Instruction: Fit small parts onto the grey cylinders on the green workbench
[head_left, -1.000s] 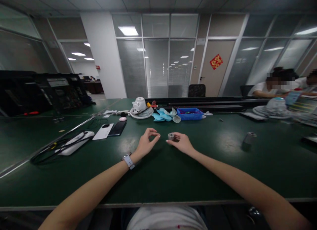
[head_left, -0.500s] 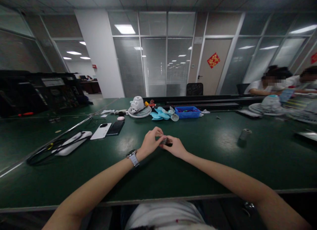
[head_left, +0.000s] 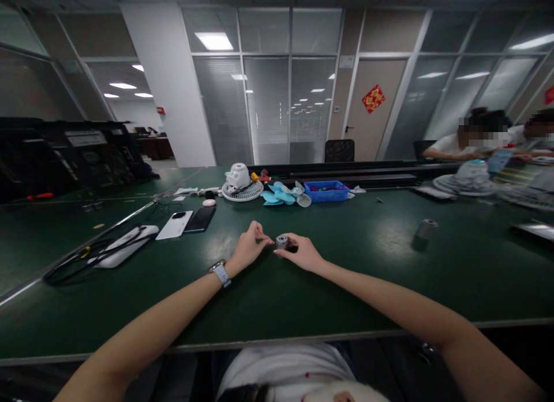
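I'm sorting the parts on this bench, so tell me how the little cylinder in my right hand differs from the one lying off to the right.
The held cylinder stands upright, its light top facing up, gripped by the right hand; the lone cylinder lies tilted on its side, untouched. The held one sits mid-table beside the left hand; the lone one lies apart from both hands. Both look small, grey and round.

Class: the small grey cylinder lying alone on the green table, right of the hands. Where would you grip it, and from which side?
Probably across its round sides, coming from above: the grey cylinder seems to lie tilted on the green table with bare surface around it, so fingers could close on either flank.
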A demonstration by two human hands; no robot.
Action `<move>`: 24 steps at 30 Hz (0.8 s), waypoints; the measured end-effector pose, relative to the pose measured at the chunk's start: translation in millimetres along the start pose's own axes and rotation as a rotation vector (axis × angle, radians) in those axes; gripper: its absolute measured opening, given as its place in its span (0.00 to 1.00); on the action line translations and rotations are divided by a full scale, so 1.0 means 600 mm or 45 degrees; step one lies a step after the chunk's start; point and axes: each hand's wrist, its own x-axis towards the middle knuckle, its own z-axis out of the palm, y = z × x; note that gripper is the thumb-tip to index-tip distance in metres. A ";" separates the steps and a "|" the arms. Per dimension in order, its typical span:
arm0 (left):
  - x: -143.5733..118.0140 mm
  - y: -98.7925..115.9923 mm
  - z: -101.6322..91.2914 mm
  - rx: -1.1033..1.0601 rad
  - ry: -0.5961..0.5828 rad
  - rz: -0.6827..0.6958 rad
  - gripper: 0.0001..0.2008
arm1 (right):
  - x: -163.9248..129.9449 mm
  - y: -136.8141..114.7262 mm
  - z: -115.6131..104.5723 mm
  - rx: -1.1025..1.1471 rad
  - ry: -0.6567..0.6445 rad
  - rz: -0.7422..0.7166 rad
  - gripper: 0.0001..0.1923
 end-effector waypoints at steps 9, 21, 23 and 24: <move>0.007 -0.044 0.002 -0.227 -0.039 -0.198 0.18 | 0.035 0.096 -0.161 -0.204 0.670 0.196 0.20; 0.034 -0.079 -0.027 -0.200 0.304 -0.427 0.20 | -0.002 0.217 -0.335 -0.790 1.198 1.015 0.24; 0.034 -0.081 -0.024 -0.212 0.291 -0.417 0.19 | 0.004 0.196 -0.317 -0.906 1.291 0.906 0.32; 0.034 -0.082 -0.023 -0.221 0.291 -0.417 0.19 | 0.008 0.180 -0.301 -0.982 1.312 0.780 0.36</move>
